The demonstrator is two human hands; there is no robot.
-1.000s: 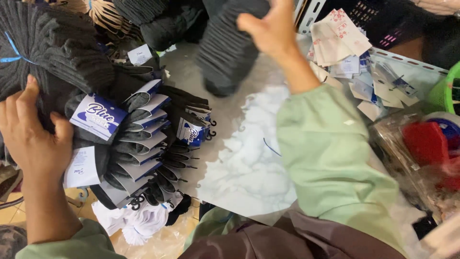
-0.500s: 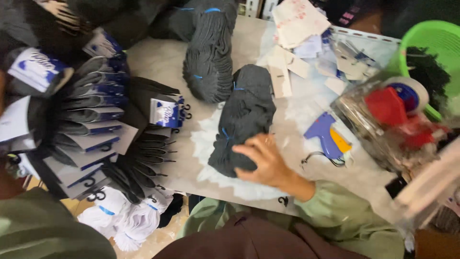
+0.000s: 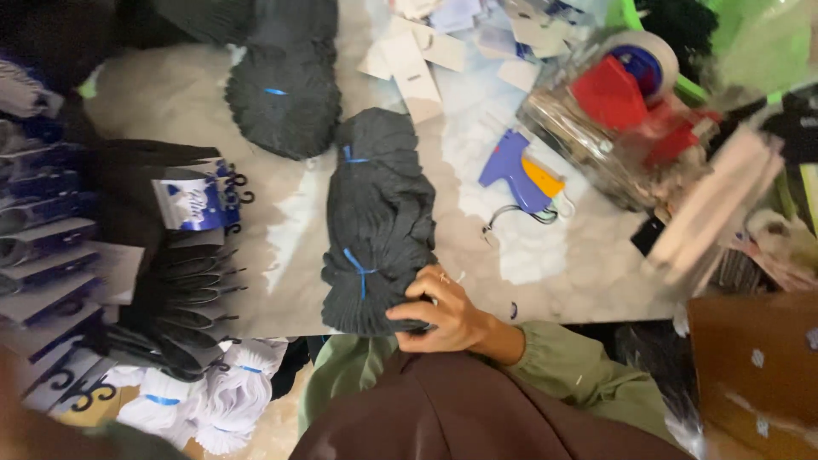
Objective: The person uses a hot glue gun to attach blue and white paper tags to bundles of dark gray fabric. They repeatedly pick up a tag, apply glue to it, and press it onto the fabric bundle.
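Cluttered pale table (image 3: 281, 221); right hand (image 3: 443, 311) closed on near end of dark sock bundle (image 3: 375, 221); tagging gun (image 3: 520, 175) at 2 o'clock; left hand unseen; better grip at blue tie.

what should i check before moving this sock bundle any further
1. Right hand on the sock bundle: ok, fingers grip its near end.
2. Blue ties in place: ok, two show, one near each end.
3. Bundle fully on the table: not ok, its near end sits at the edge.
4. Tagging gun clear of the bundle: ok, it lies apart to the right.
5. Second bundle clear: ok, apart, further back.
6. Left hand: cannot tell, out of view.
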